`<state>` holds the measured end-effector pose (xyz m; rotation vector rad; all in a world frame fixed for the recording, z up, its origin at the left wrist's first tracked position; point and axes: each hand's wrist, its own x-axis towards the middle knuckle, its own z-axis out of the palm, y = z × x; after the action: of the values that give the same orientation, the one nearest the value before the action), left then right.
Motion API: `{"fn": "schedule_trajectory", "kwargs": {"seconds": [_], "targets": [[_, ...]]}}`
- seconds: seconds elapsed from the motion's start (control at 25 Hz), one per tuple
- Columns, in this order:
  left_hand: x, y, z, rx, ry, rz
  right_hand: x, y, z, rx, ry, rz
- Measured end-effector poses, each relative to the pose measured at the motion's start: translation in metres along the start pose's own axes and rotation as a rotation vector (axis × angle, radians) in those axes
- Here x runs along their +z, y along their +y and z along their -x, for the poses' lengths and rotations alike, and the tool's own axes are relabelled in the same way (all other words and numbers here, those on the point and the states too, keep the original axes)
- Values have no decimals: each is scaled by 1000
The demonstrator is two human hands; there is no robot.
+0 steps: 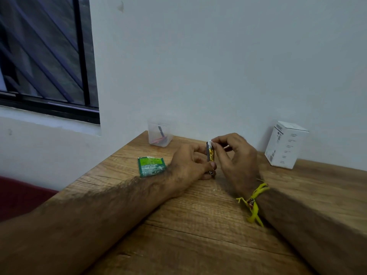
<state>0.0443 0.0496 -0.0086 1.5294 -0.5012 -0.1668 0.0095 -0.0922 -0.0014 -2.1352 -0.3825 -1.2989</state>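
Two hands hold the small gold-and-silver metal clipper (211, 155) upright over the wooden bench (198, 225): left hand (190, 165) grips its base, right hand (236, 155) pinches a white wad (210, 143) on its tip. Light, stiff, likely slick; grip the sides.

A plain pale wall (218, 56) fills most of the view, meeting another wall in a corner behind the table. A small smudge (120, 6) marks the wall near the top. At the upper left sits a window (39, 46) with a black frame (80, 56); dark diagonal bars (49, 62) cross behind the glass. Below it a white ledge (49, 124) juts out slightly from the wall. A wooden table (198, 245) with strong brown grain and a few dark cracks stands pushed into the corner. Beside its left edge, lower down, lies a dark red surface (19, 195). The light is dim, soft and even, with a cool bluish cast on the walls.
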Motion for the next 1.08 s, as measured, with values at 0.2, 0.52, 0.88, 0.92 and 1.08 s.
{"fn": "schedule_trajectory", "kwargs": {"seconds": [0.2, 0.52, 0.88, 0.92, 1.08], "targets": [[3, 1, -1, 44, 23, -154, 3, 6, 0, 9, -11, 16], [3, 1, -2, 95, 35, -280, 2, 3, 1, 47, 11, -3], [3, -5, -7, 111, 49, -289, -1, 3, 3, -65, -37, 105], [3, -4, -6, 95, 39, -272, -2, 3, 3, -53, -31, 113], [3, -1, -1, 31, 8, -155, -5, 1, 5, -65, 29, 99]]}}
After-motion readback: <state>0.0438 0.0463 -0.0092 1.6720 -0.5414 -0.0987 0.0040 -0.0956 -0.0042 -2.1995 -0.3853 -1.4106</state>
